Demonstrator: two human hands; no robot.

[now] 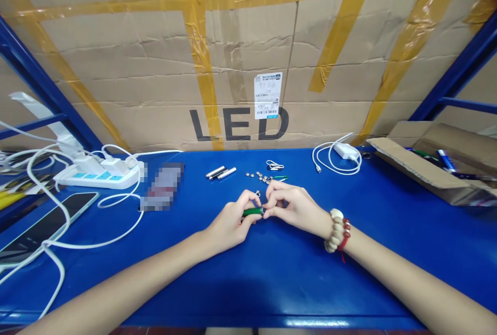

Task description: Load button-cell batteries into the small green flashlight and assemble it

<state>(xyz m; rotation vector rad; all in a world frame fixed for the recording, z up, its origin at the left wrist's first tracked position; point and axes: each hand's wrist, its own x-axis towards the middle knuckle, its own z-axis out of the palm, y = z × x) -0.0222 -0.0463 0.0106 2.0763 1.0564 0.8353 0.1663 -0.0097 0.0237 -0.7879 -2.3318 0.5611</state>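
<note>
My left hand is closed round a small green metal tube, held nearly level just above the blue table. The thumb and fingers of my right hand pinch the tube's dark right end. Whether a separate small part sits between those fingertips is hidden. Right behind the hands lie several small round silver button cells and a thin green piece, partly covered by my right hand. A small silver part shows by my left fingertips. Farther left lie several silver and black tubes.
A white looped cord and a white charger with cable lie at the back. An open cardboard box holds tubes at right. At left are a power strip, loose cables and a phone. A large carton stands behind.
</note>
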